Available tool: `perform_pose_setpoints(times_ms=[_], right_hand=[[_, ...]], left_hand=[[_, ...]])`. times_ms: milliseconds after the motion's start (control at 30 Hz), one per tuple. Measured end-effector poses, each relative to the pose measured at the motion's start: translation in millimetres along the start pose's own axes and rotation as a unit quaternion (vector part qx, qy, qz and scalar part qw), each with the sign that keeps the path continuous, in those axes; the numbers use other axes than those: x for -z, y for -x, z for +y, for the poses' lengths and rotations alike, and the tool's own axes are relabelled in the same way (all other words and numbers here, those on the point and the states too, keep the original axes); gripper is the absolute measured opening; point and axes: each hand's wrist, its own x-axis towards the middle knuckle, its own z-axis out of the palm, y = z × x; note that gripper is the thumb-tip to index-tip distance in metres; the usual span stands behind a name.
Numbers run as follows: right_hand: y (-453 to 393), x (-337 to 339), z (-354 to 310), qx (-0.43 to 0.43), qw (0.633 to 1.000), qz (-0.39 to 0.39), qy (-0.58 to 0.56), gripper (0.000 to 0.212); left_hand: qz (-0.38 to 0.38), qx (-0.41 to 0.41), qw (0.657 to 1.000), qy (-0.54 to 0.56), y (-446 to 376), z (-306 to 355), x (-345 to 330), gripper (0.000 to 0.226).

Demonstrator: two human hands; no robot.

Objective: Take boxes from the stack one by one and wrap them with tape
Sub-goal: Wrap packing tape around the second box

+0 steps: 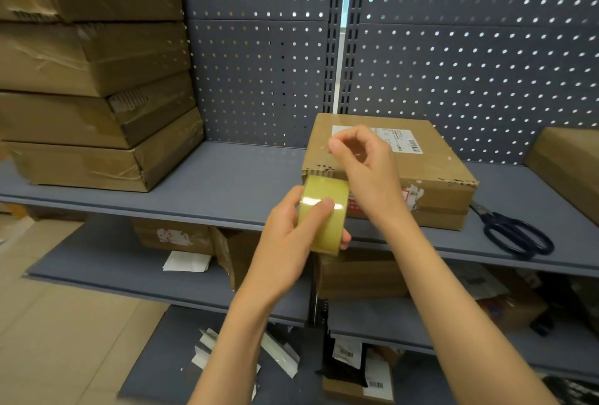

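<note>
Box point(405, 165) sits on the upper shelf point(227, 184), right of centre, barcode label on top, front edge torn. Tape roll point(324, 213) held just in front of its left front corner. Left hand point(291, 236) grips the roll, fingers curled round it. Right hand point(359, 158) over the box's front edge, thumb and forefinger pinched, likely on the clear tape end; too transparent to confirm.

Risks: tape end slips back onto the roll or folds on itself; ragged edge gives poor adhesion.

Stack point(97, 80) of 4 boxes at left, scissors point(515, 233) right of the box. Grey pegboard point(453, 48) behind, cluttered lower shelves.
</note>
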Motion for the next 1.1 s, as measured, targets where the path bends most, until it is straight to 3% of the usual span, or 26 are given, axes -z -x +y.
perform_pose_setpoints(times_ms=[100, 233, 533, 1100], right_hand=[[7.9, -4.9, 1.3, 0.055, 0.997, 0.018, 0.048, 0.01], [2.1, -11.0, -18.8, 0.125, 0.99, 0.066, 0.026, 0.007], [-26.3, -14.4, 14.5, 0.032, 0.997, -0.004, 0.064, 0.008], [-48.1, -22.9, 41.0, -0.013, 0.987, -0.043, 0.156, 0.01]], left_hand=[[0.036, 0.02, 0.999, -0.017, -1.3, -1.7, 0.2, 0.012], [0.036, 0.092, 0.995, -0.023, -1.0, -6.8, 0.7, 0.019], [0.058, 0.137, 0.989, 0.015, -3.7, -9.1, -2.6, 0.026], [0.007, 0.231, 0.968, 0.096, -20.7, -5.0, 6.3, 0.03]])
